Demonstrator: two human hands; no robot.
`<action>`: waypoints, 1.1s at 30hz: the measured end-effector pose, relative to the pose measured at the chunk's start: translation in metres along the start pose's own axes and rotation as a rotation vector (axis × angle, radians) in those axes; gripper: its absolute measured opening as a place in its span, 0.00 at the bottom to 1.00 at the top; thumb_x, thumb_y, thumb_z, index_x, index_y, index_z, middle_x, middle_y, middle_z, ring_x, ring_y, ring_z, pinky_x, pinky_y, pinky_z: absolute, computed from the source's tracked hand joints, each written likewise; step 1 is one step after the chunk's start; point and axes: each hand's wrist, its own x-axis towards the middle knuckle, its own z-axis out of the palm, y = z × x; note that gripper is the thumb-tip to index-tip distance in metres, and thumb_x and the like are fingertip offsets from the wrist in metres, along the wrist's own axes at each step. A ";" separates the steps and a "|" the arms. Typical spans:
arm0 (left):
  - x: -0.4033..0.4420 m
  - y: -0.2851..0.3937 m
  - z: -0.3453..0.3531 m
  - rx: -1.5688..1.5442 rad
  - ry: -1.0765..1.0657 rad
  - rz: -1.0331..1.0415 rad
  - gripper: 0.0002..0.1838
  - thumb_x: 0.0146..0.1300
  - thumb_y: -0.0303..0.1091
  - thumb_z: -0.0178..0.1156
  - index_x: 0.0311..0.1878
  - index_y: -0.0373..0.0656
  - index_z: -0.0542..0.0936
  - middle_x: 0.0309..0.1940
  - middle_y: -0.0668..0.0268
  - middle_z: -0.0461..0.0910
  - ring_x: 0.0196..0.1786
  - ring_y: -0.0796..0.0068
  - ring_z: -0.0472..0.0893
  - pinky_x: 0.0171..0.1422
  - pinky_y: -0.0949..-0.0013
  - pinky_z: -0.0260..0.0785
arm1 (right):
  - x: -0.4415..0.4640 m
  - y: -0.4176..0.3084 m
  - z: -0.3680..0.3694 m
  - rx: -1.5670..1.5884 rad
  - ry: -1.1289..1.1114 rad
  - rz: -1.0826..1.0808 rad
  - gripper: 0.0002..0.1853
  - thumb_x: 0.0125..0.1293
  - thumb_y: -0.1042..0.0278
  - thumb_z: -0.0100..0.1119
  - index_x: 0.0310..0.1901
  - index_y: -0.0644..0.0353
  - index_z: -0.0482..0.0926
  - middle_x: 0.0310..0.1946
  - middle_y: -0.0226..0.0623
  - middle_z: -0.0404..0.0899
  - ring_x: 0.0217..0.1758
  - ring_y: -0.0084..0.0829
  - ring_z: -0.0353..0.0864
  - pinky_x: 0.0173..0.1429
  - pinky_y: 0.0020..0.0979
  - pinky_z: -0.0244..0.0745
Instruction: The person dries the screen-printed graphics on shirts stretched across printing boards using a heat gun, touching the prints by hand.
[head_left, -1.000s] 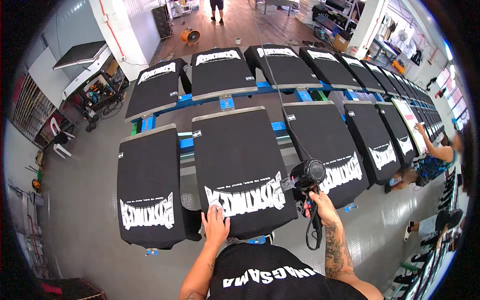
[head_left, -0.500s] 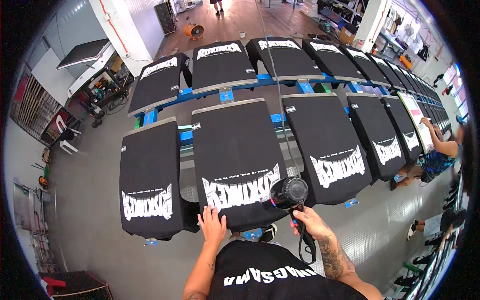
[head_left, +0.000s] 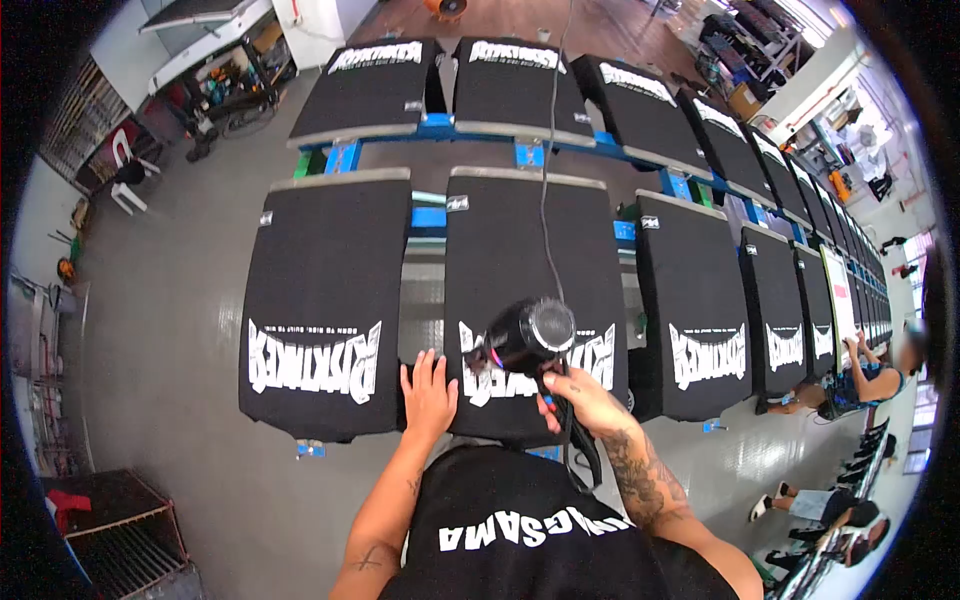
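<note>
Over black fabric point(head_left: 500, 250), the right hand point(head_left: 584, 399) clasps a blow-dryer point(head_left: 528, 334).

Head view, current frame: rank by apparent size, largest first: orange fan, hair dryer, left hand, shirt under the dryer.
1. Shirt
2. Hair dryer
3. Left hand
4. Orange fan, partly cut off by the top edge

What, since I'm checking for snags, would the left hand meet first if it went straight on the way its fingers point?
Likely the left edge of the black shirt under the hair dryer; the left hand points almost along it, though depth is unclear.
</note>
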 end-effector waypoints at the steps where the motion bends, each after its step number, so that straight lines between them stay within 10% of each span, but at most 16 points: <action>1: 0.002 -0.002 -0.001 0.013 0.002 0.031 0.26 0.65 0.39 0.61 0.64 0.38 0.73 0.68 0.53 0.68 0.74 0.53 0.63 0.77 0.36 0.48 | 0.009 -0.005 0.005 -0.020 0.014 -0.012 0.18 0.76 0.55 0.50 0.55 0.63 0.70 0.29 0.33 0.75 0.24 0.23 0.75 0.28 0.26 0.73; 23: -0.026 0.080 0.029 0.092 -0.044 -0.042 0.25 0.66 0.39 0.59 0.63 0.37 0.73 0.70 0.51 0.66 0.76 0.50 0.60 0.78 0.33 0.40 | -0.087 0.021 -0.156 0.120 0.461 -0.156 0.17 0.75 0.52 0.53 0.44 0.60 0.72 0.26 0.31 0.76 0.21 0.23 0.76 0.25 0.26 0.73; 25: -0.031 0.090 0.036 0.107 -0.014 -0.048 0.25 0.66 0.39 0.59 0.63 0.36 0.73 0.70 0.51 0.66 0.76 0.50 0.61 0.78 0.32 0.41 | -0.104 0.036 -0.177 0.111 0.457 -0.191 0.20 0.75 0.53 0.52 0.55 0.63 0.75 0.26 0.32 0.77 0.21 0.22 0.75 0.25 0.25 0.72; 33: -0.049 0.115 0.038 0.182 0.014 -0.161 0.25 0.66 0.39 0.60 0.63 0.37 0.74 0.70 0.52 0.67 0.76 0.52 0.60 0.78 0.34 0.42 | -0.163 0.067 -0.186 0.127 0.299 -0.103 0.17 0.74 0.53 0.53 0.45 0.61 0.71 0.27 0.33 0.76 0.22 0.24 0.76 0.26 0.27 0.73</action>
